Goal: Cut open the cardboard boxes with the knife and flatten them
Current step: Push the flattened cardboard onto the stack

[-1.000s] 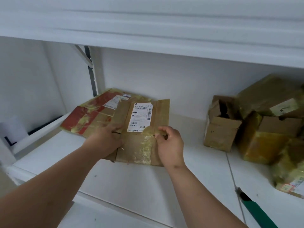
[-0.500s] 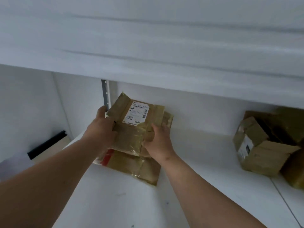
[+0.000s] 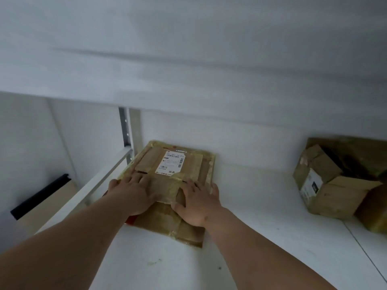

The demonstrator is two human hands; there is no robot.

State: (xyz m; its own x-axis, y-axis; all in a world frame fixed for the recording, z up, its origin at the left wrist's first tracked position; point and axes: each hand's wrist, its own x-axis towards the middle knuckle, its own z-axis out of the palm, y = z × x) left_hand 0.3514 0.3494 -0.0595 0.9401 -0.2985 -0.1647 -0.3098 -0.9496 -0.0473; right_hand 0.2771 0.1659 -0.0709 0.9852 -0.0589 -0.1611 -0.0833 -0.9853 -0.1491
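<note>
Pressing down on a flattened box (image 3: 167,170) with both hands: the left hand (image 3: 134,193) is lying palm-down on the near left part of the cardboard, fingers fairly straight and spread; the right hand (image 3: 199,203) is resting on the near right part, fingers extended over the top face and thumb at the near edge, so neither is gripping anything. The flat, open posture is likely serving to squash the cardboard level and seat it squarely on what lies beneath. The flattened box, brown, heavily taped and bearing a white shipping label (image 3: 170,164), is lying face-up on a second flattened piece (image 3: 178,229), whose near edge and a strip of red print are showing below the wrists; together they are forming a stack in the back left corner of a white shelf (image 3: 261,216), against the wall and beside a metal upright (image 3: 125,126). That placement is probably keeping finished cardboard out of the working space. Well apart, at the right side of the shelf, uncut boxes (image 3: 335,183) are waiting, one with a flap hanging open. The knife is not appearing anywhere in view. Judged stage: one more box flattened and stacked, several remaining.
</note>
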